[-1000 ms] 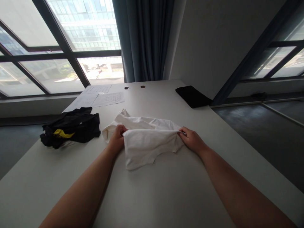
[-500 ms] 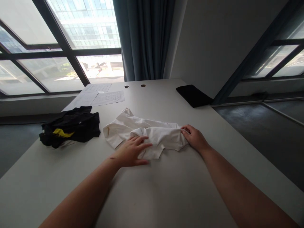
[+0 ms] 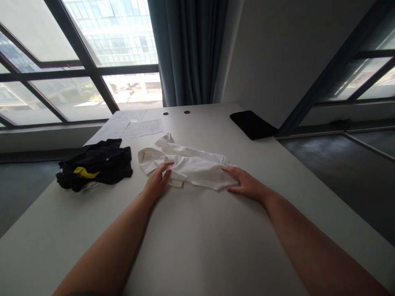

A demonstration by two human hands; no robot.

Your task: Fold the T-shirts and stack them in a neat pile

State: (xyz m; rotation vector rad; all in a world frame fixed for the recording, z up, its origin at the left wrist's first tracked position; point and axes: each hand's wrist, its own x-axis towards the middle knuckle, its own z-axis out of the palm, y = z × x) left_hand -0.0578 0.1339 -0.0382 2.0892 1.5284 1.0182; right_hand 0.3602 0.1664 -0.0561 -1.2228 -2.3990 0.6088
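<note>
A white shirt (image 3: 200, 170), folded over and wrinkled, lies across the middle of the white table (image 3: 197, 242). Its left end spreads into two loose, sleeve-like pieces. At the near left edge, my left hand (image 3: 157, 181) has its thumb and fingers closed on the fabric; the exact grip is partly hidden. My right hand (image 3: 247, 184) rests on the shirt's right end, fingers stretched out over the cloth and thumb apart at the near edge.
To the left lies a crumpled black garment (image 3: 95, 162) with a yellow patch. Papers (image 3: 142, 128) lie at the far left of the table, and a flat black object (image 3: 253, 124) is at the far right. Two cable holes (image 3: 187, 112) sit near the back edge.
My left hand has moved left and away from me, going from spread fingers to closed on the cloth. My right hand has loosened and flattened. The shirt's near edge now lies farther back.
</note>
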